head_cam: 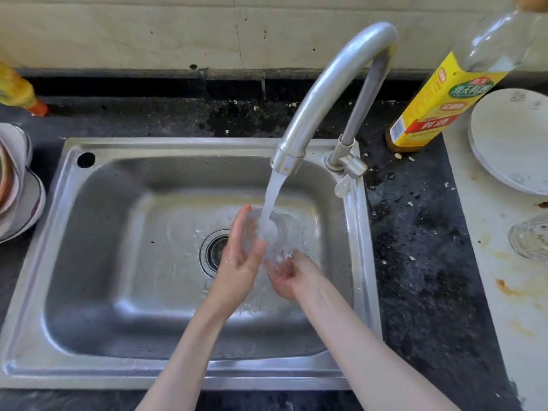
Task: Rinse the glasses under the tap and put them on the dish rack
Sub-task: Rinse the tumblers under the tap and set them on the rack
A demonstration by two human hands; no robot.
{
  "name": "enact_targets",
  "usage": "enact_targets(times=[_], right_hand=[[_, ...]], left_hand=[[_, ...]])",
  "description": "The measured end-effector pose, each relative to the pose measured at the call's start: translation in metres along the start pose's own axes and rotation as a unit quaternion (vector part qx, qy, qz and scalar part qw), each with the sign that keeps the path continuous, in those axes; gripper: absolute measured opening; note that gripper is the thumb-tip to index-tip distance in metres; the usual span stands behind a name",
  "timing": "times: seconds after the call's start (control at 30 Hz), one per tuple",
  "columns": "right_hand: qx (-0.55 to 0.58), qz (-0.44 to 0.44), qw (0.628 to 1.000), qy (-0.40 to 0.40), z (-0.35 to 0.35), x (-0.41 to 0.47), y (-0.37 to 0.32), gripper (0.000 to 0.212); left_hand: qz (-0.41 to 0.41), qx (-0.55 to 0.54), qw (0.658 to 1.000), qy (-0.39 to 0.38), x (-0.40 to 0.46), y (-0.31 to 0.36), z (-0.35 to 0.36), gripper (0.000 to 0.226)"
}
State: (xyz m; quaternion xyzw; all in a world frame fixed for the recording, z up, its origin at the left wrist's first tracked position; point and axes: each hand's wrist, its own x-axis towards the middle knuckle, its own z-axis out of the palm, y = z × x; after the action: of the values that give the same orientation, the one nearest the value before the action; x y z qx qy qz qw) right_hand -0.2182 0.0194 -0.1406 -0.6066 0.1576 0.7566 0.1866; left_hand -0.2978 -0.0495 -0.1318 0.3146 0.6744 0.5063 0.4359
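A clear glass (274, 229) is held over the steel sink (68, 221), its mouth turned up toward the tap (320, 93). Water runs from the spout straight into the glass. My left hand (240, 256) grips the glass's left side with fingers up along its wall. My right hand (292, 274) cups the glass from below and the near side. A second clear glass (529, 240) stands on the pale surface at the right edge, partly cut off by the frame.
Stacked bowls and plates (17, 185) sit left of the sink. A white plate (510, 140) and a yellow-labelled bottle (439, 105) stand at the right. A yellow bottle (17, 90) is at the far left. The sink drain (216, 250) lies left of my hands.
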Motion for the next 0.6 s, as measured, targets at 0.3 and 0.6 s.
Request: enact_targets(times=[0.3,0.6], right_hand=[[-0.111,-0.147,0.983,0.001,-0.003,0.001,0.009,0.031],[-0.519,-0.442,0.730,-0.050,-0.021,0.014,0.014,0.076]], left_hand=[[-0.036,0.144,0.965,0.214,0.014,-0.003,0.007,0.010],[-0.120,0.067,0.990,0.037,0.014,-0.004,-0.013,0.077]])
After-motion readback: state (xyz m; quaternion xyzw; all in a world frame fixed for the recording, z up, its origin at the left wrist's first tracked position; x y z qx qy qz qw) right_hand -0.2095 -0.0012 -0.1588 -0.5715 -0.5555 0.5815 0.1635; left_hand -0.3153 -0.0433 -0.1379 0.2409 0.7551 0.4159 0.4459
